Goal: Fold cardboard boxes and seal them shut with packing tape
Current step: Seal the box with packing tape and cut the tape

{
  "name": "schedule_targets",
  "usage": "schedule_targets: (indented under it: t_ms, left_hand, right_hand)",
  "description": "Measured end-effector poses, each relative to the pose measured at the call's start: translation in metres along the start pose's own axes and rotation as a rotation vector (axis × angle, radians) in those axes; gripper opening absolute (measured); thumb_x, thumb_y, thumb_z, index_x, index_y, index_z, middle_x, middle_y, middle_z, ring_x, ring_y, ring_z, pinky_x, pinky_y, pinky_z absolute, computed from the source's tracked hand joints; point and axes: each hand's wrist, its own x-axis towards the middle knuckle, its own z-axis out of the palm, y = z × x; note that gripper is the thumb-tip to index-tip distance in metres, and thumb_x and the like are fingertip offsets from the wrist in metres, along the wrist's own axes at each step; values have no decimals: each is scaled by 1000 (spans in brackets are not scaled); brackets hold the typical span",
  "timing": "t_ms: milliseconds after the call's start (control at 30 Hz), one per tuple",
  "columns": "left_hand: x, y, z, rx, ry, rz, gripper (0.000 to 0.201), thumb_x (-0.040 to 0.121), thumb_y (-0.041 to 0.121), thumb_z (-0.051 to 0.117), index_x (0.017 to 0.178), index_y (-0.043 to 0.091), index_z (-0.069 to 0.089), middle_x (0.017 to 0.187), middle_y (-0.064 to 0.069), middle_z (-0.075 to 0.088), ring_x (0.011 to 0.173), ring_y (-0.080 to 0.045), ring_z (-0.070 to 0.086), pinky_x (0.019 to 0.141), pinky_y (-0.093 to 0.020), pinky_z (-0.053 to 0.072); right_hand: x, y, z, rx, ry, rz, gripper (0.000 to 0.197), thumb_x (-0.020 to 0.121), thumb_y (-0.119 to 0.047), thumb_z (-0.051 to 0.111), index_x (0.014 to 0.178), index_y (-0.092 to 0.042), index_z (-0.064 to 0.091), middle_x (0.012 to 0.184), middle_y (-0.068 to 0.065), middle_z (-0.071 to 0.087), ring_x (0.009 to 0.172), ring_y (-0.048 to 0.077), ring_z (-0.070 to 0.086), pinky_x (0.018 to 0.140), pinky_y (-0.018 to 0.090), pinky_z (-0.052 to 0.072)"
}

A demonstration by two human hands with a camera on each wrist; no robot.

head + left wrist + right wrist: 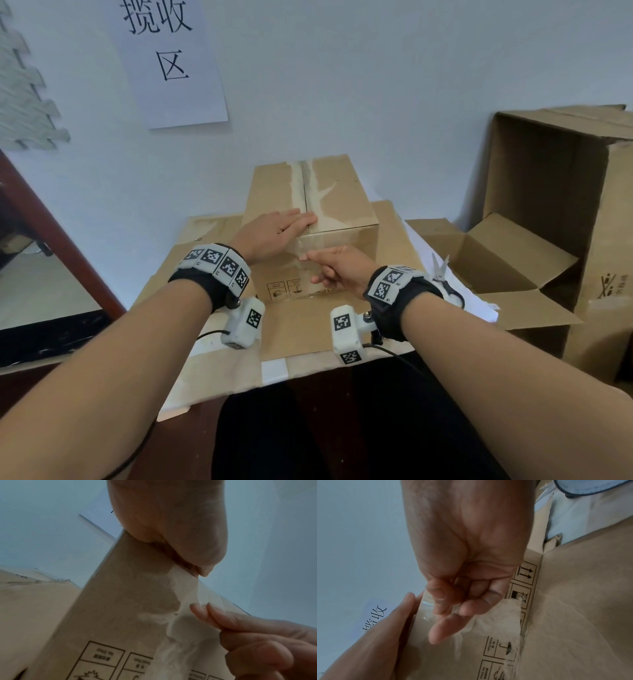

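L hand (274, 231) lies flat, fingers straight, on top of closed cardboard box (342, 205) at near edge. R hand (337, 270) pinches clear tape (188, 588) end w/ thumb & forefinger against box front; other fingers curled. Box sits on flattened cardboard (301, 325).

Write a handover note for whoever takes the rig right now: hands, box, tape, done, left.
Left hand: flat on top of the closed box, fingers straight, pressing at the centre seam near the front edge.
Right hand: pinching the clear tape in front of the box's front face.
Done: flaps folded shut; tape seems to lie along the top seam.
Left: press the tape end down onto the front face and smooth it.
Scissors lie right of the box. No tape roll in view.
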Motion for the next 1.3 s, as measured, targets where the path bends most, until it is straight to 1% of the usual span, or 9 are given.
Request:
schedule_targets:
  t_ms: [267, 467, 567, 700, 800, 933, 1033, 1133, 1300]
  left_hand:
    - [6, -13, 13, 6, 74, 94, 45, 100, 45, 41, 143, 32, 45, 148, 14, 42, 143, -9, 29, 119, -35, 19]
    - [11, -22, 22, 57, 93, 71, 57, 92, 67, 29, 143, 44, 38, 149, 16, 40, 144, -12, 29, 118, -42, 24]
    - [10, -21, 21, 100, 97, 93, 52, 96, 54, 39, 146, 39, 37, 152, 14, 37, 144, -10, 27, 118, -38, 22]
    - [7, -16, 18, 126, 115, 124, 48, 100, 40, 45, 147, 36, 35, 152, 14, 33, 144, -7, 25, 118, -31, 17]
    - [1, -8, 14, 132, 119, 99, 48, 102, 35, 45, 148, 35, 34, 151, 19, 26, 141, -2, 19, 115, -27, 15]
    - [-6, 2, 10, 120, 141, 61, 50, 99, 44, 48, 147, 37, 36, 154, 13, 32, 142, -10, 27, 112, -25, 18]
    - [-6, 4, 8, 111, 151, 48, 52, 97, 49, 48, 146, 39, 36, 153, 14, 32, 142, -10, 28, 111, -27, 21]
    - [-3, 2, 10, 150, 144, 52, 57, 95, 52, 49, 148, 37, 33, 154, 13, 31, 142, -9, 27, 111, -27, 23]
    - [5, -10, 16, 285, 106, 114, 74, 91, 55, 52, 153, 32, 19, 159, 12, 20, 147, -10, 19, 119, -32, 17]
  right_hand:
    - [5, 4, 0, -6, 26, -23, 30, 95, -24, 56, 118, -5, 63, 41, -6, 44, 54, 7, 65, 48, 14, 46]
    - [7, 3, -2, -24, -12, -13, 21, 96, -25, 55, 108, -12, 67, 45, -5, 49, 58, 8, 65, 52, 14, 46]
    - [7, -1, -2, -42, -11, -20, 15, 96, -22, 56, 95, -15, 69, 52, -3, 58, 63, 10, 67, 52, 15, 47]
    - [4, -15, -4, -75, -18, 51, 19, 93, -19, 60, 105, -7, 68, 70, 2, 70, 73, 14, 70, 61, 19, 50]
    - [-2, -23, -3, -47, -54, 130, 13, 92, -20, 61, 98, -11, 68, 84, 5, 73, 83, 18, 71, 70, 22, 49]
    - [-6, -27, -6, -279, 16, 281, 22, 95, -20, 57, 111, -6, 62, 91, 11, 73, 74, 18, 71, 52, 21, 54]
    - [-12, -27, -18, -390, 76, 385, 18, 95, -15, 57, 107, -2, 58, 79, 14, 72, 54, 18, 68, 39, 19, 48]
    - [-15, -33, -23, -599, 101, 325, 15, 96, -11, 53, 103, 0, 60, 78, 12, 72, 54, 15, 67, 41, 19, 49]
    - [-8, -52, -19, -887, 140, -60, 13, 88, -12, 58, 87, -6, 70, 76, 6, 74, 70, 16, 72, 75, 30, 59]
